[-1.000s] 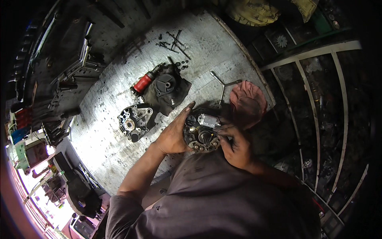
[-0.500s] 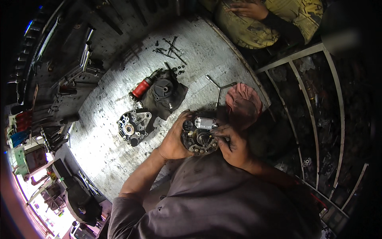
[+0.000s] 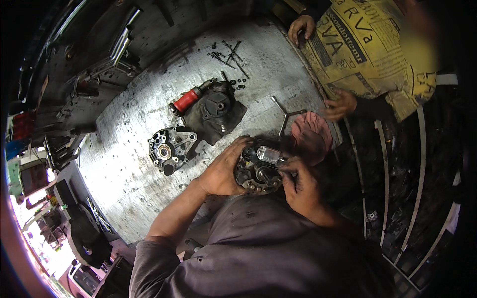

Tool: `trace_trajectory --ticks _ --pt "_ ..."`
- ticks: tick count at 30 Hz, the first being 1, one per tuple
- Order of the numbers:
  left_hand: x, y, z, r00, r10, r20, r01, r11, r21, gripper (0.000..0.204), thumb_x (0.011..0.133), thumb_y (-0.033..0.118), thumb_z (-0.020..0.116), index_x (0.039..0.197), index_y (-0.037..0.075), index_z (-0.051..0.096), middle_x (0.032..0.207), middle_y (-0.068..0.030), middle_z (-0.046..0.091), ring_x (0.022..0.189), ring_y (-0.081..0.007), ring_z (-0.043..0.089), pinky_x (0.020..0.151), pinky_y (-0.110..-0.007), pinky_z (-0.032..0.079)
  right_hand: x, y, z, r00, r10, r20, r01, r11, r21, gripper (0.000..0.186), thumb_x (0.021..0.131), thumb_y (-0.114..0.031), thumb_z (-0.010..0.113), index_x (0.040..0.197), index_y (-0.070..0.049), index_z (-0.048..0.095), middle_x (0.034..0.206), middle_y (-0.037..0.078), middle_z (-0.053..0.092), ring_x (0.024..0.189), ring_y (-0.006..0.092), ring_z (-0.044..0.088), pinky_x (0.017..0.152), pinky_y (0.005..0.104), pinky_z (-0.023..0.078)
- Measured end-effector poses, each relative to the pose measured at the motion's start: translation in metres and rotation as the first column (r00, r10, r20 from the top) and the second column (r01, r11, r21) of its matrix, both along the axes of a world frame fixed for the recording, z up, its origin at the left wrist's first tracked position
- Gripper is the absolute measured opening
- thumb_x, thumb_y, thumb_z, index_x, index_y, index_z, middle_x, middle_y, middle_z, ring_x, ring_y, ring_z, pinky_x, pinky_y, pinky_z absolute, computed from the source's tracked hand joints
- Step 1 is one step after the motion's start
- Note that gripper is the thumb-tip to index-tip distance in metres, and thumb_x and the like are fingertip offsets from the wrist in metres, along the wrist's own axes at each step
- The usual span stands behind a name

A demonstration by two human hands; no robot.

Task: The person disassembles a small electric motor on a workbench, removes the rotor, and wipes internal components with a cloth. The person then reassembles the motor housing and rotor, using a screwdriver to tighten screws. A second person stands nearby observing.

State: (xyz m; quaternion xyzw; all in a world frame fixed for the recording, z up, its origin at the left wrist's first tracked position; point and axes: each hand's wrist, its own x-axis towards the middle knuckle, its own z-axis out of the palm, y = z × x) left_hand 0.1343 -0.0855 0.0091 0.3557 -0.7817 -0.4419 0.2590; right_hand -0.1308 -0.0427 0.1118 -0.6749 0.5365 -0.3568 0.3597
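Holding one machine part (image 3: 261, 172), one left hand (image 3: 221, 172) clasps and one right hand (image 3: 304, 187) pinches.

the tabletop (image 3: 114, 198), grey and stained, carries: loose bolts (image 3: 232, 50) toward the far edge; small black parts (image 3: 239, 81); centrally, a black housing (image 3: 214, 107) on a dark cloth (image 3: 235, 117), a red-bodied tool (image 3: 186, 102) beside it; a silver casting (image 3: 171, 146) toward the left edge; a y-shaped wrench (image 3: 284, 115) and a crumpled pink cloth (image 3: 313, 131) near the right edge.
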Motion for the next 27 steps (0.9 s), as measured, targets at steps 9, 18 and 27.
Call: trace_trajectory --ticks 9,18,27 --pt "0.003 0.003 -0.004 0.999 -0.009 0.033 0.009 1.0 0.018 0.137 0.057 0.035 0.106 0.167 -0.001 0.033 0.17 -0.0326 0.042 0.16 -0.0498 0.041 0.133 -0.054 0.036 0.001 -0.008 0.026 0.992 0.008 -0.124 0.007 0.993 0.12 0.023 0.09 0.01 0.074 0.109 -0.002 0.069 0.099 0.017 0.074 0.092 0.0363 0.077 0.08 0.044 0.06" --pt "0.0 0.0 0.0 1.0 -0.002 0.001 0.002 1.0 0.018 0.134 0.057 0.036 0.106 0.166 -0.001 0.036 0.169 -0.031 0.044 0.16 -0.0489 0.041 0.133 -0.053 0.037 -0.015 -0.026 0.052 0.819 0.314 -0.481 -0.273 0.949 0.155 0.034 0.093 -0.005 0.073 0.127 -0.007 0.077 0.097 0.013 0.073 0.085 0.0355 0.075 0.073 0.047 0.06" --pt "0.0 -0.001 0.01 1.0 0.009 0.029 -0.01 0.999 0.036 0.126 0.061 0.035 0.104 0.163 -0.001 0.04 0.166 -0.0291 0.047 0.158 -0.0486 0.044 0.132 -0.053 0.039 -0.001 -0.056 0.082 0.485 0.555 -0.675 -0.575 0.784 0.232 0.035 0.092 -0.012 0.069 0.125 -0.003 0.076 0.095 0.013 0.075 0.083 0.0304 0.076 0.076 0.0446 0.062"
